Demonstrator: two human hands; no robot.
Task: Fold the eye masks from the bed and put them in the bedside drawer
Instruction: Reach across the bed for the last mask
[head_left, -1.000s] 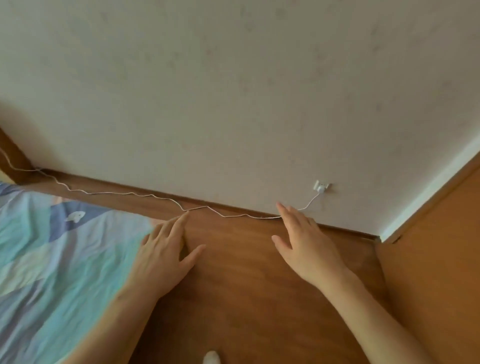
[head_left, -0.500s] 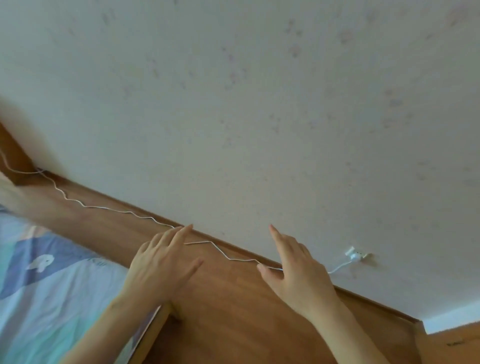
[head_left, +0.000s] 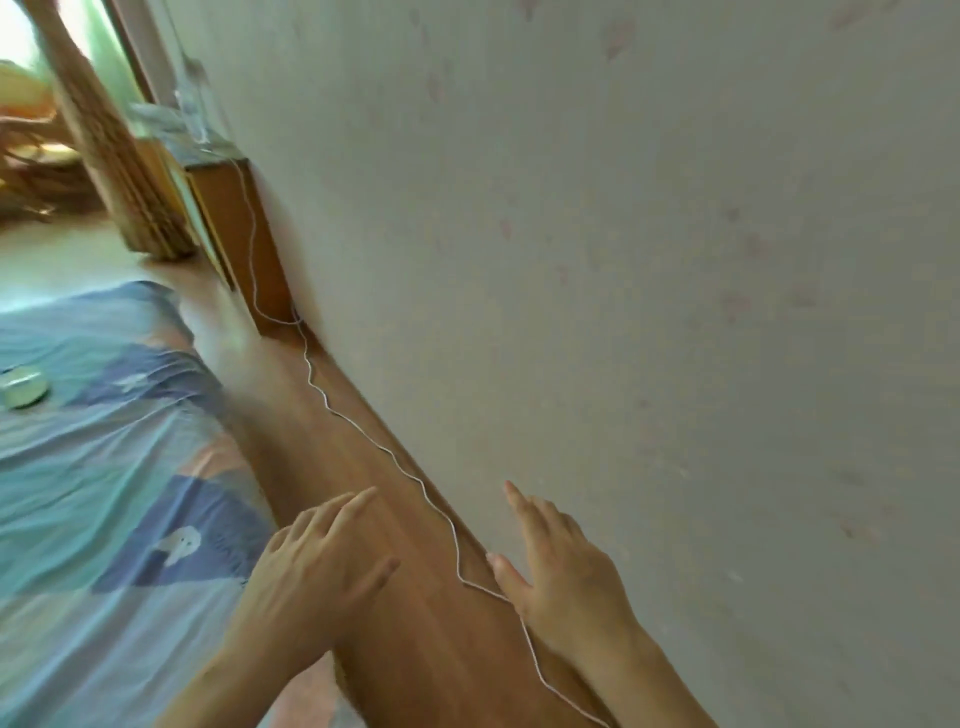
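1. Nearest us, our left hand (head_left: 311, 566) hovers over the brown wooden headboard ledge (head_left: 332, 467), fingers spread and grasping nothing; our right hand (head_left: 561, 577) is likewise released, fingers extended, beside the pale speckled wall (head_left: 623, 260).
2. Between the hands a thin white cable (head_left: 405, 473) trails along the ledge; neither hand grips it.
3. To the left lies the blue and turquoise patterned bedsheet (head_left: 93, 493), just beside our left hand; we see no eye mask on it, only a small round pale-green object (head_left: 23, 392), too blurred to name.
4. Farthest, the orange-brown wooden bedside cabinet (head_left: 234, 228) stands against the wall; its drawer front is not visible; we judge the left hand nearer the bed for the coming reach.
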